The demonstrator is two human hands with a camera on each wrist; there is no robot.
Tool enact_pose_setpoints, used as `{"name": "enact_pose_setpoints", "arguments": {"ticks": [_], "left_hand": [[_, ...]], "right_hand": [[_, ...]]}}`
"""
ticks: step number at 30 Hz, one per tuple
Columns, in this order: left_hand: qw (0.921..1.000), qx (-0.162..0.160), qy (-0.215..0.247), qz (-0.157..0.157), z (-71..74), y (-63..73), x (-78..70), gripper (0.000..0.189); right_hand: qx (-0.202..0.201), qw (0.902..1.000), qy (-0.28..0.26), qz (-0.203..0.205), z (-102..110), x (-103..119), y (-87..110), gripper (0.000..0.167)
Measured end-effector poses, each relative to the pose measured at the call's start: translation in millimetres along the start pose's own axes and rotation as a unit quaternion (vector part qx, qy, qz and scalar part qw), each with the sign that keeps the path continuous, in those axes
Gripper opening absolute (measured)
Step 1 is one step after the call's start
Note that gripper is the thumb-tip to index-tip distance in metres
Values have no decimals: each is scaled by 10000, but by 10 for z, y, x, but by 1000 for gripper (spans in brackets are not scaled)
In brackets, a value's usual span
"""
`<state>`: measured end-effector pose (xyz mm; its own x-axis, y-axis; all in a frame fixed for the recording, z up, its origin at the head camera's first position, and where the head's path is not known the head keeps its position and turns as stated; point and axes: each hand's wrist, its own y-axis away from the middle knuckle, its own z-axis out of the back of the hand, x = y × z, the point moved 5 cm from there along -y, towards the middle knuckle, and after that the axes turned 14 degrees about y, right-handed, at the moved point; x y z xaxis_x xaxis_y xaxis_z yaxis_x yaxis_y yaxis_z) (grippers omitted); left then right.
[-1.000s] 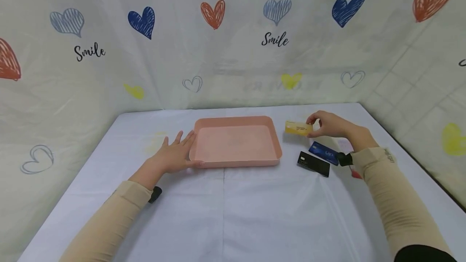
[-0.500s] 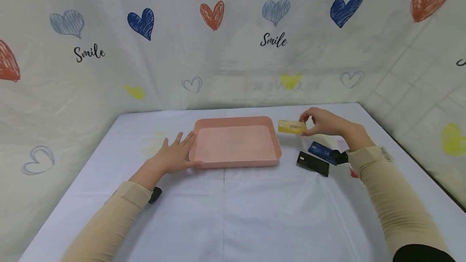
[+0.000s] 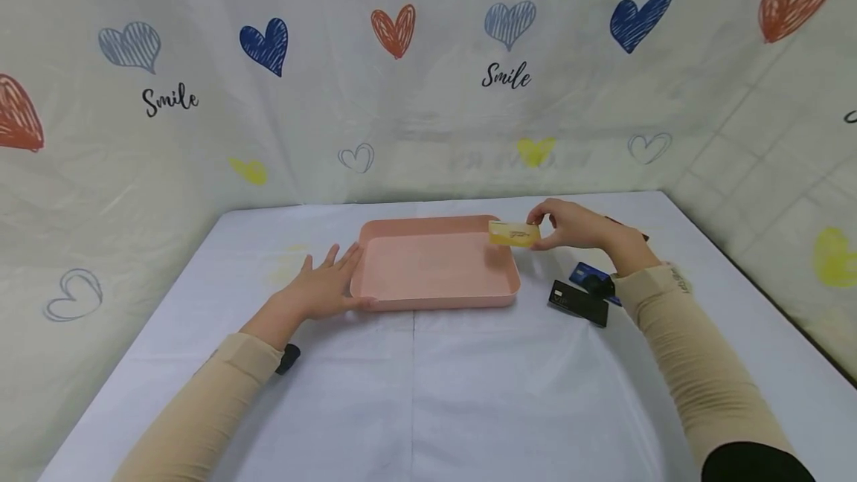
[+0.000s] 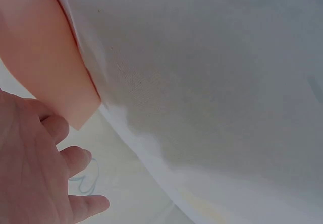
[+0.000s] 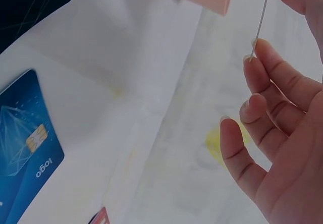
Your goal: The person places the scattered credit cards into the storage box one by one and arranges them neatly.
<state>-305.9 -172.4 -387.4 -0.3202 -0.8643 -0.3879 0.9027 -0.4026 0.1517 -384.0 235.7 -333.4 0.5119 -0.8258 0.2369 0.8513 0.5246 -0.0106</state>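
My right hand (image 3: 569, 223) pinches a yellow bank card (image 3: 512, 233) by its right end. In the head view the card overlaps the right rim of a pink tray (image 3: 435, 302), and a shadow falls inside the tray. Seen from the right wrist, the card is edge-on, a thin line (image 5: 261, 24) between thumb and fingertips. My left hand (image 3: 318, 292) lies at the tray's left side with spread, straight fingers, its thumb at the front left corner. The left wrist view shows those fingers (image 4: 75, 159) beside the tray's wall (image 4: 55, 57).
Right of the tray, a black card (image 3: 579, 303) lies partly against a blue card (image 3: 586, 274), which the right wrist partly covers. A red-edged card (image 5: 101, 217) shows at the bottom of the right wrist view. A white cloth covers the table (image 3: 402, 393); a heart-printed curtain hangs behind.
My right hand has carried the yellow card leftward, from beside the tray to over its right rim. The left hand and tray have stayed in place.
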Motion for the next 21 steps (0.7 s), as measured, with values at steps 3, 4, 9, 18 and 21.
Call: {"name": "enact_pose_setpoints", "arguments": {"ticks": [3,4,9,18,21], "left_hand": [[10000,21,1,-3,0,-1,-8,107],[10000,16,4,-17,4,3,-14,107],[10000,-15,27,-1,18,0,-15,107],[10000,-10,77,-18,3,-13,6,107],[10000,-23,77,-13,6,-11,12,107]], "right_hand": [[3,10000,9,34,12,36,-27,38],[-1,10000,4,50,19,51,-33,39],[-76,9999,69,122,43,114,-87,39],[-149,9993,63,342,68,261,-190,37],[-117,9992,39,391,81,313,-230,38]]}}
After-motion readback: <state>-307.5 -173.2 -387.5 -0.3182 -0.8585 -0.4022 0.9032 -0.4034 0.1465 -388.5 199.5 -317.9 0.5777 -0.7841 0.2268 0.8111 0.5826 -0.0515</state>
